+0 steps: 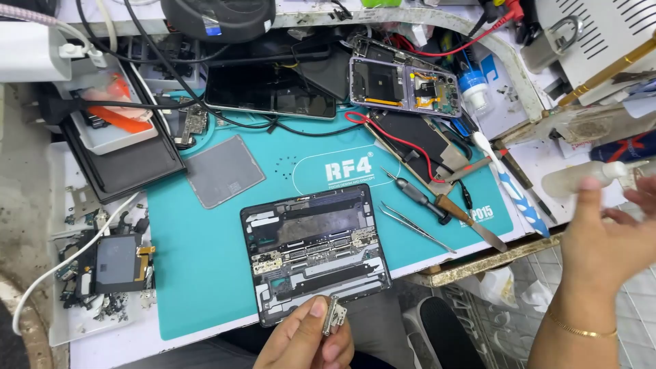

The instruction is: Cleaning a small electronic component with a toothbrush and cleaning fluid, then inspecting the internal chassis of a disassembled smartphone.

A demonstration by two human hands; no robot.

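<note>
Step in hand, as judged: parts-level disassembly of an opened foldable device (314, 251), lying rear side up at lower centre of frame on the teal work mat (198, 273). Internal boards, shields and flex connectors are showing.

Left hand (304, 342), bottom centre of frame: fingers are closing in a pinch on a small metal bracket part (334, 316), thumb and forefinger tips gripping it just below the device's lower edge. The part is sitting clear of the chassis.

Right hand (601, 239), right edge of frame: motion-blurred, fingers spread approx. half open, reaching toward a white squeeze bottle (581, 179). Cannot tell whether it is touching or gripping the bottle.

Next move, as judged: calls for keeping the pinch steady so the part is not dropping among loose screws, and for one-handed control of the bottle w/o tipping it.

Packages, labels, signs:
- Mat: white logo panel, rounded outline, centre of frame above the device; 2nd white marking at mat's right edge.
- Blue-capped bottle (471, 85), upper right, w/ pale label.
- Orange-and-white tray (113, 116), upper left, rectangular.
- Grey square pad (224, 171), left of centre.
- Tweezers (413, 224) and screwdriver (420, 195) are lying right of the device; a 2nd opened phone (403, 85) is lying at upper centre.
</note>
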